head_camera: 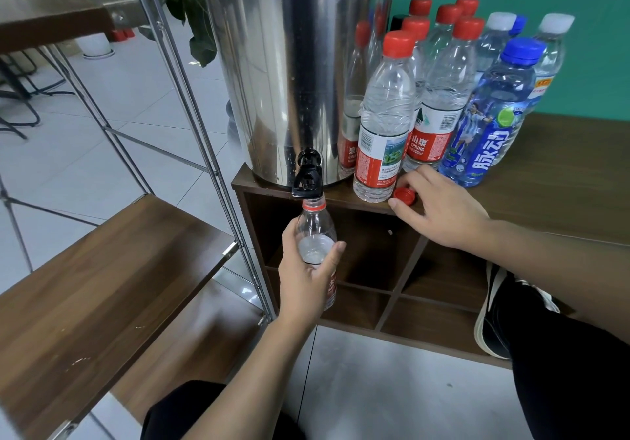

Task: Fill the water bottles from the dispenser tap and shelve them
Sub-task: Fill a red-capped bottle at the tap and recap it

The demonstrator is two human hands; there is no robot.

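My left hand (303, 279) grips an uncapped clear bottle (315, 235) with a red neck ring, its mouth right under the black tap (306, 180) of the steel dispenser (289, 64). Water fills the bottle's lower part. My right hand (439, 207) rests on the cabinet top with its fingers over a loose red cap (405, 194). Whether the fingers pinch the cap I cannot tell. Several capped bottles (385, 115) stand beside the dispenser.
A wooden cabinet (552, 180) with open cubbies carries the dispenser. A metal-framed rack with wooden shelves (102, 289) stands to the left. My shoe (497, 316) and knee are at the lower right. A green wall is behind the bottles.
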